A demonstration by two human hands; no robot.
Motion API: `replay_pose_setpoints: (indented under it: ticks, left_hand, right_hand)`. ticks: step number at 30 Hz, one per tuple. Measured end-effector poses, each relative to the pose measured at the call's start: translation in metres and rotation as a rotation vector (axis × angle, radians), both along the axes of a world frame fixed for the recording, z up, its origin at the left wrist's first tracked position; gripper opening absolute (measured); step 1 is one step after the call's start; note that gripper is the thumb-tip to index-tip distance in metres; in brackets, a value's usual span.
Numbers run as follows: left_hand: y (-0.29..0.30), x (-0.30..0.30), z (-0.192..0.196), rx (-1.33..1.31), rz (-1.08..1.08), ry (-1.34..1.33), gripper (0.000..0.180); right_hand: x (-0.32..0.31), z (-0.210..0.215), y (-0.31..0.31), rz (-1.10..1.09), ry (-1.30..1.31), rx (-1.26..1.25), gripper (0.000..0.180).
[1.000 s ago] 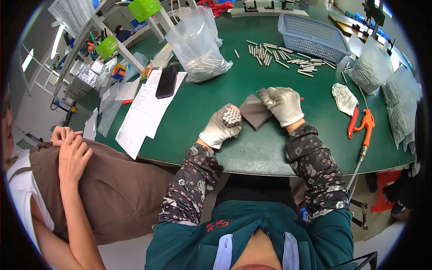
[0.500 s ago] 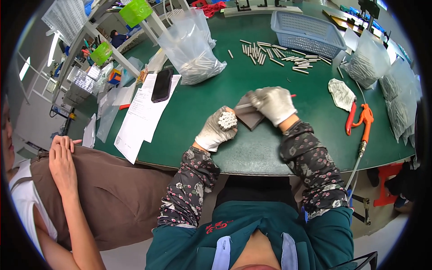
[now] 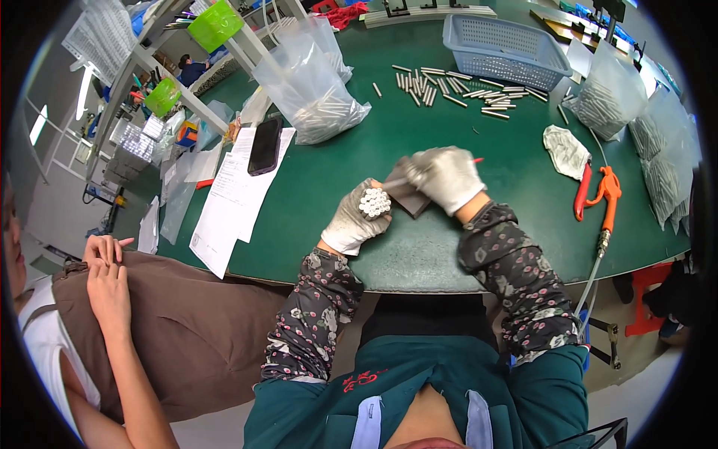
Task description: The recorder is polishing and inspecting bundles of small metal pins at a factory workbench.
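Note:
My left hand (image 3: 353, 223), in a whitish work glove, is closed around a bundle of thin metal pins (image 3: 375, 203), whose round ends face up. Just to its right, my gloved right hand (image 3: 447, 179) is closed on a thin stick-like tool (image 3: 394, 182). The tool's pale end points toward the bundle, and a red bit shows beyond the knuckles. Beneath that hand lies a dark grey flat block (image 3: 411, 203), partly covered by it. The right fingers are slightly blurred.
Loose metal pins (image 3: 430, 88) lie scattered before a blue plastic basket (image 3: 505, 56). Bags of pins (image 3: 318, 105) stand left and right. An orange air gun (image 3: 609, 196), red-handled tool (image 3: 582, 193), phone (image 3: 265, 146) and papers (image 3: 233, 202) lie around. Another person's hands (image 3: 108, 273) rest at left.
The whole view has shifted slightly left. My right hand and the stick-like tool have moved a little left and nearer me; my left hand still grips the bundle.

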State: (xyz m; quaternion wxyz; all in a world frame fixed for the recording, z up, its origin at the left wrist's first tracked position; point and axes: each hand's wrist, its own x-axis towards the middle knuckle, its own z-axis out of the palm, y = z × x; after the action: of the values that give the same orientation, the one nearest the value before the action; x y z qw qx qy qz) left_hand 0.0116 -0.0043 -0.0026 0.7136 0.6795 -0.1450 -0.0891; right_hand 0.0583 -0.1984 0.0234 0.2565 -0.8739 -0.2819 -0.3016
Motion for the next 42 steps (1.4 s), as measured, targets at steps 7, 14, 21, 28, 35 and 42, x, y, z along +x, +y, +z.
replay_pose_setpoints:
  ticks: [7,14,21,28,35,42]
  left_hand:
    - [-0.006,-0.001,0.007,0.044,0.033,-0.033,0.042]
    - [-0.004,0.0,0.006,0.067,-0.001,-0.035,0.039]
    - [-0.003,0.003,0.004,0.016,-0.022,0.062,0.04]
    - [-0.003,-0.002,0.014,-0.002,0.038,0.142,0.04]
    - [-0.006,0.0,0.01,0.037,0.058,0.013,0.039]
    - [-0.006,-0.001,0.009,0.097,0.078,-0.077,0.038]
  right_hand:
    - [-0.01,0.0,0.007,0.005,0.013,0.027,0.035]
    - [-0.013,-0.004,0.008,-0.059,-0.069,0.068,0.041]
    - [-0.008,-0.002,-0.003,-0.225,0.032,0.055,0.04]
    - [-0.01,-0.001,-0.004,-0.31,0.198,0.04,0.042]
    - [-0.011,-0.001,-0.002,-0.301,0.142,-0.024,0.043]
    - [-0.016,0.017,-0.018,-0.342,0.415,0.02,0.032]
